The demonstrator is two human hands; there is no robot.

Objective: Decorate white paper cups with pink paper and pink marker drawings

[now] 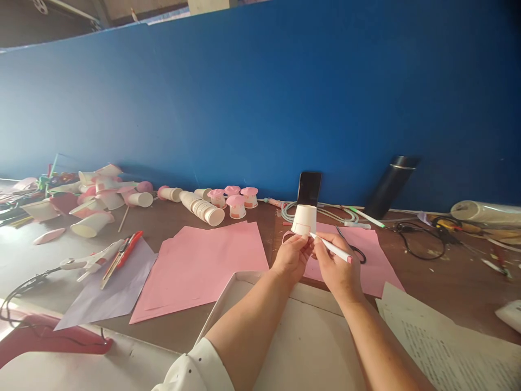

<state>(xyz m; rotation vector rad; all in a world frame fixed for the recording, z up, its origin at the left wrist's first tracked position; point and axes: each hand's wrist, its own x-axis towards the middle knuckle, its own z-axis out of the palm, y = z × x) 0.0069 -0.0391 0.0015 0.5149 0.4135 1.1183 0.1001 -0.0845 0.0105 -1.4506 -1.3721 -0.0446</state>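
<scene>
My left hand (293,254) is closed around the rim of a small white paper cup (304,219), held upside down above the table. A faint pink outline is drawn on the cup's side. My right hand (336,264) pinches a white marker pen (331,247) with a pink cap end, and its tip touches the cup's lower edge. Both hands hover over a pink paper sheet (372,260). A black phone (309,188) stands upright just behind the cup.
A stack of pink sheets (203,266) lies to the left, and a white box lid (309,336) sits under my forearms. Stacked cups (202,208), pink-roofed cup houses (236,203), a glue gun (87,263), red cutters (124,255), black scissors (357,252), a dark flask (388,185) and cables lie around.
</scene>
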